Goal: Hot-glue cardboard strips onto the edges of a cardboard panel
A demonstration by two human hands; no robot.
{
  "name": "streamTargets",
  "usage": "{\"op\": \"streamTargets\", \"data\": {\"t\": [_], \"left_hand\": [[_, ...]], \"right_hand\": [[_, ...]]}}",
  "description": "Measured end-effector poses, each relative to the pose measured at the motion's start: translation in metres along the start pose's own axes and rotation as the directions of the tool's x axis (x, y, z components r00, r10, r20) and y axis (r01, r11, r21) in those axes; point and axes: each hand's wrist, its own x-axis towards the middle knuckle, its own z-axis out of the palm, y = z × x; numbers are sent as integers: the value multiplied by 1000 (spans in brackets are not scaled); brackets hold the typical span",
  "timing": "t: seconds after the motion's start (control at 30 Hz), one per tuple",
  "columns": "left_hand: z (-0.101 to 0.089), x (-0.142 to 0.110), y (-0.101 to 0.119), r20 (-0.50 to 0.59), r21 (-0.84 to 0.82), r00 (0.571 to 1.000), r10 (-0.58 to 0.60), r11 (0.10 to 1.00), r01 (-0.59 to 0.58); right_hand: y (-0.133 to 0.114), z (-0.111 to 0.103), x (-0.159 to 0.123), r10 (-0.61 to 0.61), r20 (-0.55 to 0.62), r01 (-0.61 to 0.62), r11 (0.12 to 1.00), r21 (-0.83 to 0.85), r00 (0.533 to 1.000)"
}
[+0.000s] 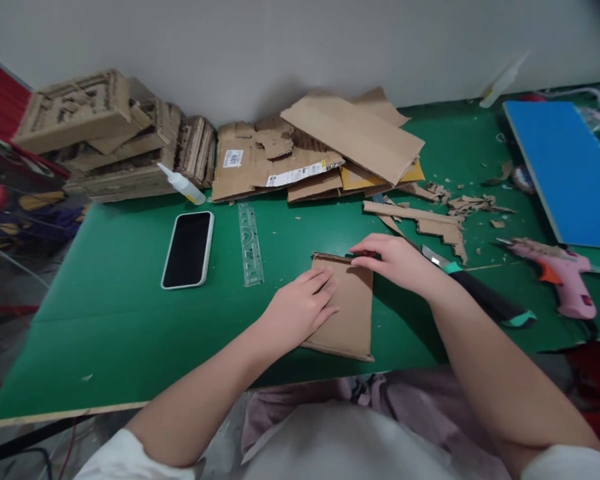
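A rectangular piece of brown cardboard (pixel 353 313) lies on the green table near its front edge. Narrow raised strips run along its far and near edges. My left hand (pixel 303 303) rests flat on its left side, fingers stretched out. At the far right corner, the thumb and fingers of my right hand (pixel 393 260) are closed around the cardboard strip (pixel 330 257) on the far edge; the fingertips partly hide the grip. A utility knife (pixel 485 290) with a black and teal handle lies beside my right forearm, its blade showing.
Left of the cardboard are a clear ruler (pixel 251 247), a phone (pixel 188 250) and a glue bottle (pixel 183 185). Cardboard sheets (pixel 355 133) and stacked cardboard frames (pixel 80 113) line the wall. Scraps (pixel 443 230), a pink glue gun (pixel 563 273) and a blue board (pixel 570 173) are at right.
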Motion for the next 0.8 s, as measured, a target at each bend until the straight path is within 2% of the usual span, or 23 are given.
{"op": "streamTargets", "data": {"t": [0.17, 0.33, 0.67, 0.8], "left_hand": [[-1, 0, 0, 43, 0, 999, -7, 1000, 7], [0, 0, 1, 42, 30, 999, 6, 1000, -7], [-1, 1, 2, 56, 42, 998, -5, 999, 3], [-2, 1, 2, 63, 28, 998, -2, 1000, 1]], "right_hand": [[-5, 14, 4, -80, 15, 81, 990, -114, 997], [-2, 18, 3, -127, 0, 124, 970, -207, 992], [-4, 18, 2, -116, 14, 116, 970, -212, 993], [-5, 24, 4, -117, -26, 111, 980, -163, 993]]}}
